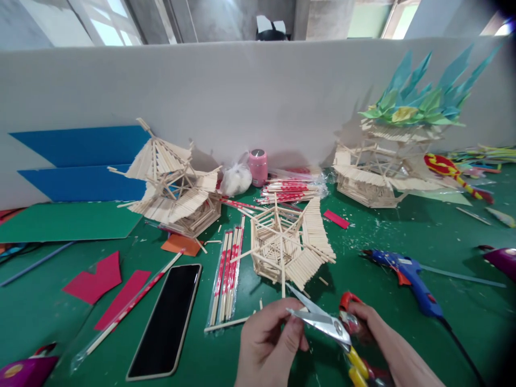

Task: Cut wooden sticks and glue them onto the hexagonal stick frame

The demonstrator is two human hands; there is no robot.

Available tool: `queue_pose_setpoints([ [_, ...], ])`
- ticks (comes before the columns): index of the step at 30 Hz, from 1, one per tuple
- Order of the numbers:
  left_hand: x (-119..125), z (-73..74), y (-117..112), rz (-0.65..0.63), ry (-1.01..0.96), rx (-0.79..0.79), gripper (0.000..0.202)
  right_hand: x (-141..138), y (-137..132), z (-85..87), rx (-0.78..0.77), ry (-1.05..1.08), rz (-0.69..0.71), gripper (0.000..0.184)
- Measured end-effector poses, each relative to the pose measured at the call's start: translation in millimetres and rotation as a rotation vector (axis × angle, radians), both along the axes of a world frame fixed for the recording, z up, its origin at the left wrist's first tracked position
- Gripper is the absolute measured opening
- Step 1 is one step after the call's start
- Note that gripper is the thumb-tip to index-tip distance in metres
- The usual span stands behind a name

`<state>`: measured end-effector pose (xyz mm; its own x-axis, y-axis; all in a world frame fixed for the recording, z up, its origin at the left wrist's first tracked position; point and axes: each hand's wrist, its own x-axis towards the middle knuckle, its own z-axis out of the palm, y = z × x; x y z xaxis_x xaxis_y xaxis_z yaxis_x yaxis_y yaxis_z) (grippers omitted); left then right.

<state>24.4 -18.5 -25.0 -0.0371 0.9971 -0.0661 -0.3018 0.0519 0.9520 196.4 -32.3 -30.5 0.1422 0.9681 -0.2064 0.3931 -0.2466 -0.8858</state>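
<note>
Scissors (322, 321) in R hand (365, 322), unlabelled

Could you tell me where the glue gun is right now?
The glue gun lies on the green table, right of the scissors and right hand.

A pair of scissors (322, 320) sits low and near the front edge of the green table (403, 236), its silver blades parted and pointing up and to the left. The handles are red and yellow. The right hand (363, 322) has its fingers through the red loop, while the left hand (268, 338) pinches at the lower blade, and whatever it holds there is too small to make out. Just beyond the blade tips stands a half-built hexagonal stick model (288, 244), pale wood, upright on the table.
</note>
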Motion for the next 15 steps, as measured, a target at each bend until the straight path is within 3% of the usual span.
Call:
queue_pose_setpoints([
  [4, 0, -3.3, 0, 0.034, 0.03, 0.035, 0.009, -6, 2, -13.5, 0.054, 0.045, -0.116, 0.009],
  [8, -2, -6.6, -1, 0.053, 0.07, 0.061, 0.008, -11, 6, -25.1, 0.045, 0.054, -0.132, 0.022],
  [15, -5, -0.4, 0, 0.003, 0.221, 0.166, 0.011, -11, -2, -20.2, 0.017, 0.023, -0.104, 0.017],
])
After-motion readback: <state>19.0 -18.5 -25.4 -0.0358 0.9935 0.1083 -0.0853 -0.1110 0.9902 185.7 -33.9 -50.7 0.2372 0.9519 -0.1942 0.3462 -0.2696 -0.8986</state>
